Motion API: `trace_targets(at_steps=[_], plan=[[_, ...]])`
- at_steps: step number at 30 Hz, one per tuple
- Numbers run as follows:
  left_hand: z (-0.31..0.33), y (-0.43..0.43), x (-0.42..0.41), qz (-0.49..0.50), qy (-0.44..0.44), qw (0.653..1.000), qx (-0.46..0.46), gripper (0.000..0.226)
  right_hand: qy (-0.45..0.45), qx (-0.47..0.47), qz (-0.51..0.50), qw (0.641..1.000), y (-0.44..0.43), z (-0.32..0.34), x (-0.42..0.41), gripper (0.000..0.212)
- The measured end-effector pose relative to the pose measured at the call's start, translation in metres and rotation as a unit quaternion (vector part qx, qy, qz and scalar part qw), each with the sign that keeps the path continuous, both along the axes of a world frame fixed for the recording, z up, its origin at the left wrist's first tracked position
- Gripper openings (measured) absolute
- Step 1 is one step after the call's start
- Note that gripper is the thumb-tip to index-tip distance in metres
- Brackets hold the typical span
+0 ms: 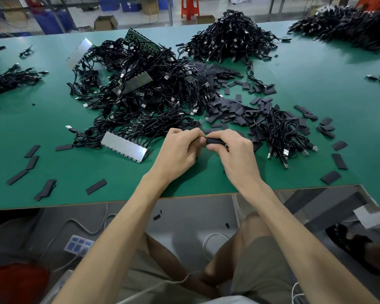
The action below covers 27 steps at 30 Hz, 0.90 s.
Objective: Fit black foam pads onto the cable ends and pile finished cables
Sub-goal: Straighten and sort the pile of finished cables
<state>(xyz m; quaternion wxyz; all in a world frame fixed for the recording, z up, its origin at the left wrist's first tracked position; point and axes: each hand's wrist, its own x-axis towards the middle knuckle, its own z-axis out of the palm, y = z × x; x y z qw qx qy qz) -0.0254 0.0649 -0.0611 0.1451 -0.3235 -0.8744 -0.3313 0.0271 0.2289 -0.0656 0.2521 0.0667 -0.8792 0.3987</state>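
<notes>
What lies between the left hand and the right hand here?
A black foam pad, pinched at either end by the left hand and the right hand; the head view shows it.

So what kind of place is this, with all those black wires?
Most likely a factory or assembly workshop. A long green worktable holds big heaps of black cables and scattered foam pads, and cardboard boxes and blue crates stand on the floor behind.
</notes>
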Motion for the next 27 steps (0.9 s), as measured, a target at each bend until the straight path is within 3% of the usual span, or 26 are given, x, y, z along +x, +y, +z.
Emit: trace_targets(at_steps=[9,18,27], plan=[[0.0037,0.0009,0.0010,0.008,-0.035,0.999,0.016,0.028,0.014,0.005,0.026,1.000,-0.0011,0.0027,0.0018,0.021],[0.0004,0.0024,0.0043,0.008,0.004,1.000,-0.007,0.027,-0.015,0.007,-0.005,1.000,-0.0033,0.0029,0.0022,0.023],[-0.0033,0.0041,0.0033,0.034,0.082,0.996,-0.012,0.013,-0.043,-0.078,-0.014,0.996,-0.0006,0.0047,0.0010,0.021]])
